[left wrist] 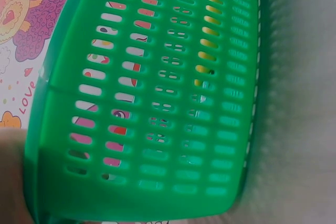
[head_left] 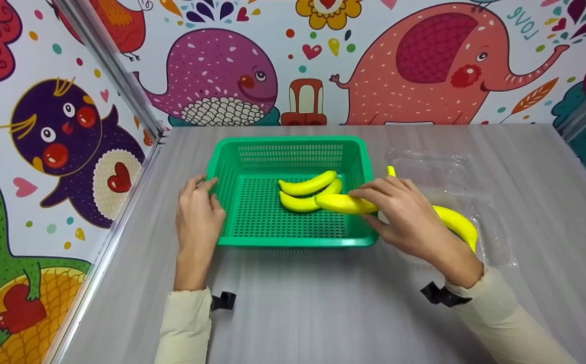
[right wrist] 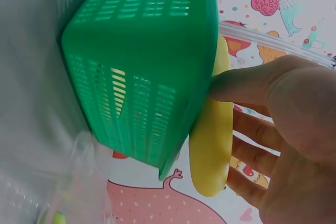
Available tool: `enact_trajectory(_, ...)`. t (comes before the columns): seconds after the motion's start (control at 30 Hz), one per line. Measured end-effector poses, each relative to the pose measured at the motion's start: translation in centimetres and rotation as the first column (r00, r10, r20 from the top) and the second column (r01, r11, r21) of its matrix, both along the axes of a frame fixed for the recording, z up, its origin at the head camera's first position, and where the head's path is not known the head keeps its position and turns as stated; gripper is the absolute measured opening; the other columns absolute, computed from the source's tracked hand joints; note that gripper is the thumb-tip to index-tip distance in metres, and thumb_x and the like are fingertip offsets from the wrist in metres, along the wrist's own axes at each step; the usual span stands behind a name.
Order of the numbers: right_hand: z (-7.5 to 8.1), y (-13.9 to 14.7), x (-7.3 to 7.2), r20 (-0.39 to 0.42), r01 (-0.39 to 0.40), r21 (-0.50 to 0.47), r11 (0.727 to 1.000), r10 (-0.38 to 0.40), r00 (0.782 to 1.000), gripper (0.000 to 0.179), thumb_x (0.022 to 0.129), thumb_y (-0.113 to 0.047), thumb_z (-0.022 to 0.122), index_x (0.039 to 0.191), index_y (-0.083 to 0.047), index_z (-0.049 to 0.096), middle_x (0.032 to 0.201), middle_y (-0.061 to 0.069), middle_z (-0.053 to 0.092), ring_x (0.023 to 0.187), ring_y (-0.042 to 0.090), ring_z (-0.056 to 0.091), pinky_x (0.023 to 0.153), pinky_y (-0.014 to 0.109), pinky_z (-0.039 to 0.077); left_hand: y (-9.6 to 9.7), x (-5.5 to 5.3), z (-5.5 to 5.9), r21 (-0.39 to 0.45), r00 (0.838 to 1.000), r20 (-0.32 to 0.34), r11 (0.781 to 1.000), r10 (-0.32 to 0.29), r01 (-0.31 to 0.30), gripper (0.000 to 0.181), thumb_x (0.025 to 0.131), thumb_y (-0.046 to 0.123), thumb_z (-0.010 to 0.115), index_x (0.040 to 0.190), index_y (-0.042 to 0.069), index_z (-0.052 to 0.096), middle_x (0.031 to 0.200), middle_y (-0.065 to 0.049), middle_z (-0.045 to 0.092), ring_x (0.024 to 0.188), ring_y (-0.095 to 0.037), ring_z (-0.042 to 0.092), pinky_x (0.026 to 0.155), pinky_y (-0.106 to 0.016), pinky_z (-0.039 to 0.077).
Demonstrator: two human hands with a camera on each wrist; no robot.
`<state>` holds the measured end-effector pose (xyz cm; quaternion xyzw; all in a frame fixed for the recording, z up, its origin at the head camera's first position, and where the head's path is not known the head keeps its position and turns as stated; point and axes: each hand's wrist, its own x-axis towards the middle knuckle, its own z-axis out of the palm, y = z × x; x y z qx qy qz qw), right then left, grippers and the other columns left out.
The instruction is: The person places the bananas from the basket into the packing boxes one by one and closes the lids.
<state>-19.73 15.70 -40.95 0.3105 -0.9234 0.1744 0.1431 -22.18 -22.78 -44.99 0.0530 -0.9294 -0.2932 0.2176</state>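
A yellow banana [head_left: 341,203] is pinched between the thumb and fingers of my right hand [head_left: 406,217], over the right rim of the green basket [head_left: 293,241]. In the right wrist view this banana [right wrist: 210,156] lies along the outside of the rim. Two more bananas, an upper one [head_left: 308,186] and a lower one [head_left: 298,203], lie on the basket floor. My left hand [head_left: 199,217] holds the basket's left rim with its fingers bent over it. A yellow tip [head_left: 390,171] shows above my right hand; I cannot tell whether it belongs to the held banana.
A clear plastic tray [head_left: 497,232] sits right of the basket, partly behind my right arm, with another banana [head_left: 457,222] over it. Printed wall panels [head_left: 323,60] bound the grey table [head_left: 313,313] at the back and sides.
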Motion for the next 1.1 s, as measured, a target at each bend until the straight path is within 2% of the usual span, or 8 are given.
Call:
enact_trajectory(0.33,0.0,3.1,0.5,-0.042,0.069,-0.065,0.996,-0.071,0.997,0.053,0.08,-0.006,0.095,0.13,-0.012,0.077,0.126,0.007,0.076,0.12,0.032,0.066,0.104,0.056,0.052,-0.1,0.2,-0.1,0.004,1.0,0.022,1.0,-0.002,0.002,0.036,0.105,-0.005,0.058,0.139,-0.003,0.072,0.153,-0.023,0.061,0.141,-0.044,0.057,0.106,-0.06,0.057)
enact_trajectory(0.57,-0.5,4.2,1.0,-0.059,0.075,-0.07,0.995,-0.079,0.995,0.053,0.081,-0.004,0.095,0.13,-0.012,0.077,0.125,0.006,0.076,0.117,0.032,0.067,0.104,0.058,0.053,-0.1,0.3,-0.1,0.003,1.0,0.025,1.0,-0.002,0.002,0.037,0.105,-0.005,0.057,0.139,-0.003,0.071,0.153,-0.022,0.06,0.141,-0.043,0.057,0.105,-0.058,0.057)
enact_trajectory(0.97,-0.8,6.4,1.8,-0.039,0.124,-0.075,0.989,-0.127,0.991,0.056,0.079,-0.006,0.096,0.131,-0.014,0.076,0.128,0.004,0.075,0.118,0.032,0.067,0.107,0.065,0.052,0.0,0.2,0.0,0.008,1.0,0.014,1.0,0.004,-0.004,0.036,0.105,-0.004,0.059,0.138,-0.002,0.072,0.152,-0.023,0.061,0.14,-0.043,0.058,0.103,-0.06,0.058)
enact_trajectory(1.1,-1.0,7.2,2.0,-0.039,0.142,-0.066,0.988,-0.144,0.989,0.058,0.079,-0.007,0.097,0.132,-0.014,0.075,0.124,0.004,0.075,0.114,0.029,0.066,0.101,0.06,0.053,0.0,0.2,0.0,0.013,1.0,0.01,1.0,0.001,-0.001,0.036,0.104,-0.005,0.059,0.137,-0.002,0.073,0.152,-0.023,0.061,0.14,-0.044,0.058,0.103,-0.06,0.059)
